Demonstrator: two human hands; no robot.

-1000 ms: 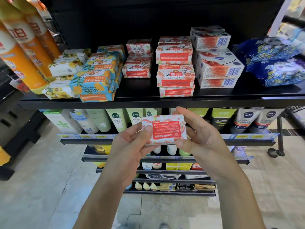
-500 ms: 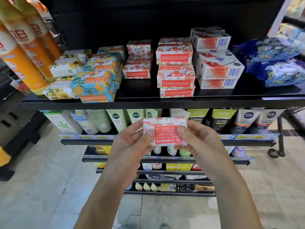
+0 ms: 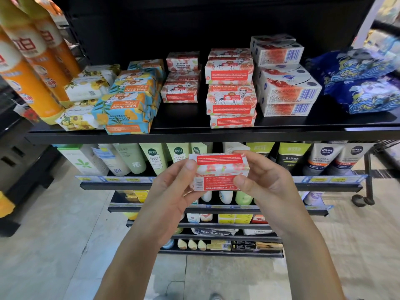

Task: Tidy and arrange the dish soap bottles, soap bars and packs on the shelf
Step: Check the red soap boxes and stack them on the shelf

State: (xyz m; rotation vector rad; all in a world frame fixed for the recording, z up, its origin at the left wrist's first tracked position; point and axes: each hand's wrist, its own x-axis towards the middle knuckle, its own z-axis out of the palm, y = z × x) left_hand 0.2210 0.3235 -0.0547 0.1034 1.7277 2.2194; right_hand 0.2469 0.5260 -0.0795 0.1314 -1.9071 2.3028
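Red-and-white wrapped soap bar (image 3: 218,171) is held just below the shelf (image 3: 184,137) edge, nearer than the stacked bars (image 3: 231,100). The grip of the left hand (image 3: 171,198) clamps its left end, thumb across the front; the grip of the right hand (image 3: 268,187) clamps the right end.

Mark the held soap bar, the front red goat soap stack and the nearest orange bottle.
held soap bar (image 3: 218,169), head view, floral band of wrapper.
front red goat soap stack (image 3: 231,101), head view, upper pack's face.
nearest orange bottle (image 3: 28,90), head view, orange body.
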